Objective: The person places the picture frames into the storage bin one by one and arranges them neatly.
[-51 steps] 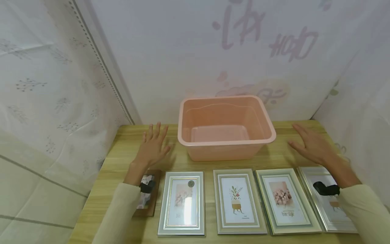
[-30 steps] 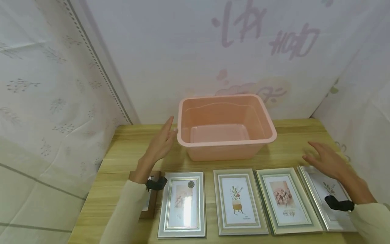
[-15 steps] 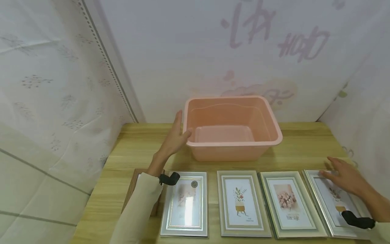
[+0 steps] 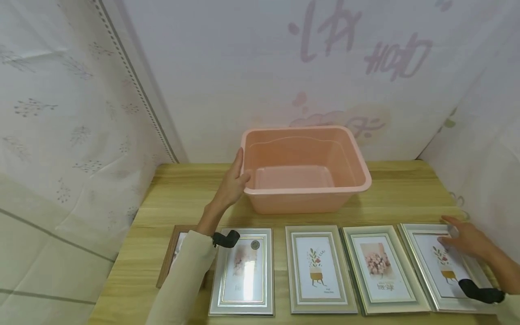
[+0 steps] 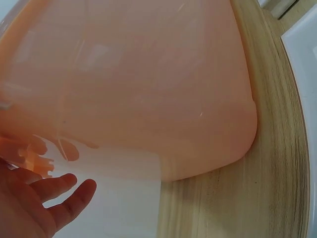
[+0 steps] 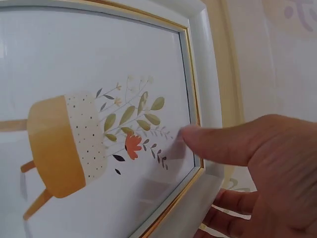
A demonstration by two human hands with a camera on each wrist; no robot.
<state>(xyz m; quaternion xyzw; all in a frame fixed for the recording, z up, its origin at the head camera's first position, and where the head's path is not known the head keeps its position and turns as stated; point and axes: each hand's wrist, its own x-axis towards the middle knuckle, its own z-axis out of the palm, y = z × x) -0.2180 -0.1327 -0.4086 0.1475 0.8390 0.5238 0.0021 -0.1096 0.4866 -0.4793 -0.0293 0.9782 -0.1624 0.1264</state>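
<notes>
A pale orange plastic basin (image 4: 300, 202) stands at the back of the table. My left hand (image 4: 230, 186) holds its left rim, thumb over the edge and fingers along the outer wall; the left wrist view shows those fingers (image 5: 69, 201) by the translucent side. At the far right, my right hand (image 4: 471, 240) grips the top right corner of a silver picture frame (image 4: 435, 253) with a potted-plant print. In the right wrist view the thumb (image 6: 218, 143) lies on the front, the other fingers partly hidden behind the border.
Beside it lies a cream frame with pink flowers (image 4: 378, 266), overlapping its edge closely. Left of that are another potted-plant frame (image 4: 321, 271), a silver frame with a round sticker (image 4: 243, 275), and a brown frame (image 4: 168, 257) partly hidden by my left sleeve. Wood-grain tabletop (image 4: 183, 189); cloth walls behind.
My left hand has moved right from the tabletop onto the basin's rim. My right hand has come down and right from beside the basin to the rightmost picture frame and taken hold of its corner.
</notes>
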